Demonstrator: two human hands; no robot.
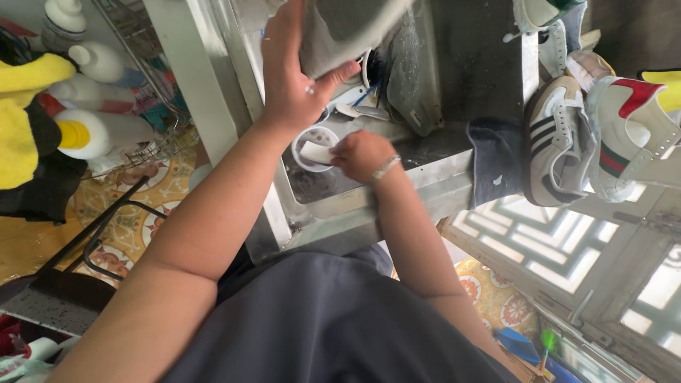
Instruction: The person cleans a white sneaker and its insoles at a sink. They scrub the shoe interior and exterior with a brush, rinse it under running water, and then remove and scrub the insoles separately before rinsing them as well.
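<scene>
My left hand (291, 74) reaches up and grips a grey shoe (347, 25) by its edge, thumb pressed against it, above a metal sink (355, 206). My right hand (362, 156), with a bracelet at the wrist, is closed on a small white pad (317, 152). It holds the pad over a small round white cup (312, 135) that stands in the sink. A dark wet shoe sole (408, 71) lies in the sink just right of the grey shoe.
A dark cloth (496, 159) hangs over the sink's right edge. Beside it lie a white sneaker with black stripes (557, 138) and a white sneaker with a green and red stripe (631, 135). White bottles (99, 131) fill a wire rack on the left, beside a yellow and black fabric thing (21, 117).
</scene>
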